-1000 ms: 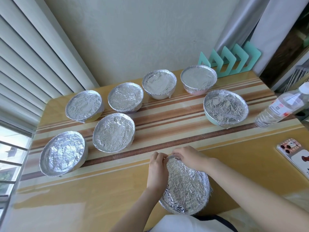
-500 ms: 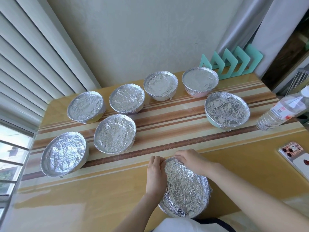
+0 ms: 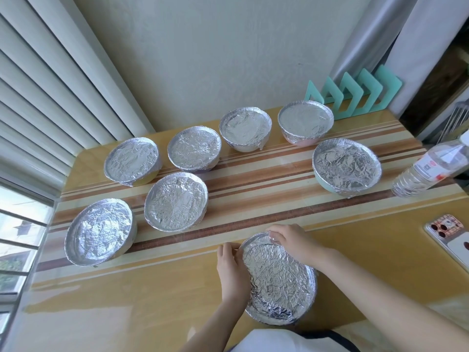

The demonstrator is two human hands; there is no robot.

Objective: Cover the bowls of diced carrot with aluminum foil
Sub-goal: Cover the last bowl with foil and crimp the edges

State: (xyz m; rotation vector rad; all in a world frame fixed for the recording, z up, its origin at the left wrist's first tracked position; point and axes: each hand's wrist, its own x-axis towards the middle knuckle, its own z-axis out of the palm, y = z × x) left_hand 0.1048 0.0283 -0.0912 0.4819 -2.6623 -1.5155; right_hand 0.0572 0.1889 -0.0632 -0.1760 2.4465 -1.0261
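The nearest bowl [image 3: 313, 285] sits at the lower centre of the frame on the tabletop [image 3: 152, 288], capped with crinkled foil [image 3: 278, 280]. The left hand [image 3: 232, 273] lies against its left side, fingers curved round the rim. The right hand [image 3: 291, 241] rests on the far rim, fingertips bent and pinching the foil edge. Seven other covered bowls [image 3: 176, 201] stand across the upper half. A water bottle [image 3: 429, 171] and a phone [image 3: 449, 237] lie at right.

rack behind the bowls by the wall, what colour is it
Mint green, a pale teal. The rack shows best in the head view.
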